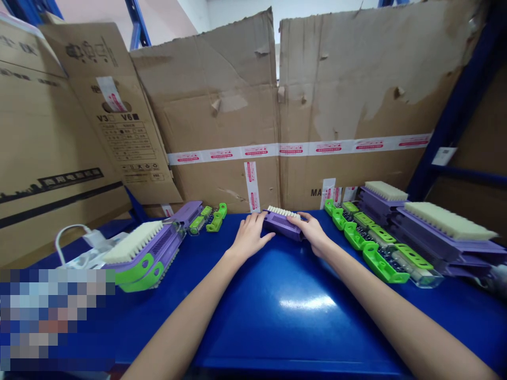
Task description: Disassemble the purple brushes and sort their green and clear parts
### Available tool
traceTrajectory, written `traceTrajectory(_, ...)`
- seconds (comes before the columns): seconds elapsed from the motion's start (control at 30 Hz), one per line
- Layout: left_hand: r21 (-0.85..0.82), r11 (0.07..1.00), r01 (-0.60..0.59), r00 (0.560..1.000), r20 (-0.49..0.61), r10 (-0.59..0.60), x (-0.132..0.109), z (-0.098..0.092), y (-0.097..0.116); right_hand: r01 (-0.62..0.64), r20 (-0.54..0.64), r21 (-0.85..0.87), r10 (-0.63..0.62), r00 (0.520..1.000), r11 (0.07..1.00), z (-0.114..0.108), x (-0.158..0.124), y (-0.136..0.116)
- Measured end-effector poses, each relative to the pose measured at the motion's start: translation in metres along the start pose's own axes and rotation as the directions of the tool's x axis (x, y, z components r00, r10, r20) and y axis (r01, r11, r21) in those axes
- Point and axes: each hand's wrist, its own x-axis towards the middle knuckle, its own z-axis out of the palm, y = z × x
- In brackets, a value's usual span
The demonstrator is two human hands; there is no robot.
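Near the back of the blue table, a purple vented housing (283, 224) with a cream, ridged pad on top is tilted, its right end lower. My right hand (315, 232) closes round its right end, fingers over the top. At the left end is my left hand (250, 235), with fingertips against the end and the thumb by the lower front edge. The housing's underside and some fingertips are hidden. To the right stand a row of green curved end pieces (354, 236) and clear boxes with green tops (381, 234).
Stacked purple housings with cream pads (449, 220) stand at the right. More housings with green ends (138, 256) lie at the left beside a white plug and cable (95, 240). Tall cardboard sheets (214, 116) wall the back. Blue shelf posts (455, 105) flank the right.
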Motion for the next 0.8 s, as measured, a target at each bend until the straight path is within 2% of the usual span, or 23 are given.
traceTrajectory(0.1,-0.023,1.0,-0.003,1.0,-0.026,0.003,-0.001,0.0,0.0,0.05,-0.029,-0.064,-0.052,0.998,0.997,0.0,0.003,0.004)
traceTrajectory(0.17,-0.098,0.995,-0.01,0.999,-0.033,0.006,-0.001,0.002,0.002,0.15,-0.078,-0.214,-0.17,0.982,0.965,-0.001,0.005,0.008)
traceTrajectory(0.27,-0.333,0.943,0.023,1.0,-0.009,-0.028,0.0,0.009,0.006,0.289,-0.09,-0.505,-0.383,0.919,0.813,-0.001,0.005,0.014)
traceTrajectory(0.33,-0.491,0.868,0.074,0.997,0.033,-0.066,0.001,0.014,0.008,0.319,-0.057,-0.604,-0.439,0.897,0.73,0.0,0.003,0.016)
traceTrajectory(0.4,-0.606,0.786,0.125,0.992,0.086,-0.092,0.002,0.018,0.01,0.329,-0.033,-0.625,-0.445,0.895,0.708,0.001,0.0,0.016)
traceTrajectory(0.5,-0.685,0.708,0.171,0.985,0.14,-0.102,0.004,0.017,0.009,0.384,0.008,-0.539,-0.451,0.892,0.75,0.004,-0.003,0.013)
traceTrajectory(0.6,-0.592,0.759,0.271,0.962,0.15,-0.226,0.006,0.005,0.006,0.44,0.056,-0.371,-0.453,0.89,0.818,0.008,-0.005,0.011)
traceTrajectory(0.67,-0.47,0.809,0.352,0.936,0.161,-0.314,0.01,-0.006,0.002,0.478,0.084,-0.321,-0.479,0.874,0.817,0.01,-0.006,0.012)
traceTrajectory(0.73,-0.352,0.851,0.389,0.919,0.213,-0.332,0.016,-0.015,-0.001,0.525,0.105,-0.341,-0.523,0.846,0.78,0.011,-0.006,0.014)
traceTrajectory(0.8,-0.216,0.904,0.368,0.911,0.276,-0.306,0.024,-0.018,-0.002,0.557,0.112,-0.367,-0.558,0.822,0.745,0.011,-0.005,0.016)
